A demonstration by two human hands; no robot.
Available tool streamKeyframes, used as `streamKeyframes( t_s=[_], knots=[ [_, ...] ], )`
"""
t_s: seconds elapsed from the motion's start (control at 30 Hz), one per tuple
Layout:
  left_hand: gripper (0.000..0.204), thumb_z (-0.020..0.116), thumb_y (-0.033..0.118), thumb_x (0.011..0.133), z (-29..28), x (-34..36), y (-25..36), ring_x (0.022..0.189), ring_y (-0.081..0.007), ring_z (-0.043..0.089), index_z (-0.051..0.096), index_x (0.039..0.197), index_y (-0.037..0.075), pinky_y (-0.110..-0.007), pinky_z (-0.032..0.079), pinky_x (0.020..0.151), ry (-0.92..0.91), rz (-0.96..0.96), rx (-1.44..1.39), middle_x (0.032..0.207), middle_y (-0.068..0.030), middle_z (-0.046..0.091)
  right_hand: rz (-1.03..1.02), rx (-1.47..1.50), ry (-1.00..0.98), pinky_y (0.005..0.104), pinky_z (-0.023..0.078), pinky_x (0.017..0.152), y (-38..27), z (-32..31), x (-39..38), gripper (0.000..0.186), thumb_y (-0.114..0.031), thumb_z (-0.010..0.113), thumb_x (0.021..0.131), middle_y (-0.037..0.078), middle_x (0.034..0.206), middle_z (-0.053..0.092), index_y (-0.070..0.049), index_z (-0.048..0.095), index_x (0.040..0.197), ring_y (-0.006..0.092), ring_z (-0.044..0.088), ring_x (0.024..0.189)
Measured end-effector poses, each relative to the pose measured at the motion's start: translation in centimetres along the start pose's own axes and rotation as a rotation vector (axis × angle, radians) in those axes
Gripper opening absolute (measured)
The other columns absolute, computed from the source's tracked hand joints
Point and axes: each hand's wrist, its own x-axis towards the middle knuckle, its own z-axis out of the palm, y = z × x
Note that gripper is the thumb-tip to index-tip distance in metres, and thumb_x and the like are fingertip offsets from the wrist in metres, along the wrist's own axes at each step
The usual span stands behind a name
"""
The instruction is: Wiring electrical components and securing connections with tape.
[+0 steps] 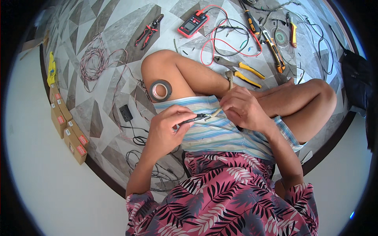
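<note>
My left hand (pixel 167 128) is closed, pinching a slim black cable end (pixel 197 117) between thumb and fingers over my lap. At its tip it meets the end of a beige cable (pixel 215 114); the fine wires there are too small to make out. Closed around that beige cable is my right hand (pixel 245 110), and the cable's other part, with a squarish connector (pixel 229 74), sticks up past the fingers. A roll of black tape (pixel 169 88) rests on my left thigh.
Beyond my legs lie yellow-handled pliers (pixel 252 71), a utility knife (pixel 273 49), a screwdriver (pixel 252 21), a red multimeter (pixel 193 24) with leads and red-handled wire strippers (pixel 149 31). Left are a wire coil (pixel 94 59), a black socket (pixel 126 113) and small cardboard boxes (pixel 74 143).
</note>
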Motion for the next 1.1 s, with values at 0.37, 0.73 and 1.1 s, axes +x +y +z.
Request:
streamKeyframes(
  t_s=[0.37, 0.73, 1.1],
  knots=[
    [0.021, 0.074, 0.006, 0.082, 1.8, -0.7, -0.4, 0.071, -0.0221, 0.068, 0.071, 0.103, 0.005, -0.032, 0.054, 0.064, 0.066, -0.013, 0.017, 0.094, -0.0085, 0.07, 0.131, 0.308, 0.111, 0.0376, 0.047, 0.091, -1.3, 2.6, -0.7, 0.021, -0.002, 0.079, 0.075, 0.011, 0.112, 0.063, -0.002, 0.072, 0.095, 0.0275, 0.059, 0.105],
    [0.018, 0.074, 0.007, 0.085, 2.1, 0.1, 0.4, 0.059, -0.012, 0.058, 0.069, 0.102, 0.003, -0.026, 0.046, 0.056, 0.071, -0.019, -0.041, 0.084, -0.0067, 0.07, 0.202, 0.749, 0.194, 0.0387, 0.044, 0.096, 0.0, 1.6, -2.6, 0.013, 0.006, 0.073, 0.078, 0.014, 0.113, 0.065, -0.003, 0.072, 0.088, 0.0263, 0.057, 0.111],
    [0.016, 0.073, 0.008, 0.083, 2.0, 0.0, 0.2, 0.059, -0.0152, 0.063, 0.068, 0.098, 0.003, -0.028, 0.049, 0.056, 0.071, 0.011, -0.053, 0.084, -0.0075, 0.07, 0.208, 0.724, 0.164, 0.0438, 0.04, 0.101, 0.1, 1.4, -2.6, 0.016, 0.006, 0.073, 0.08, 0.015, 0.108, 0.065, -0.007, 0.071, 0.089, 0.0284, 0.056, 0.109]
  ],
)
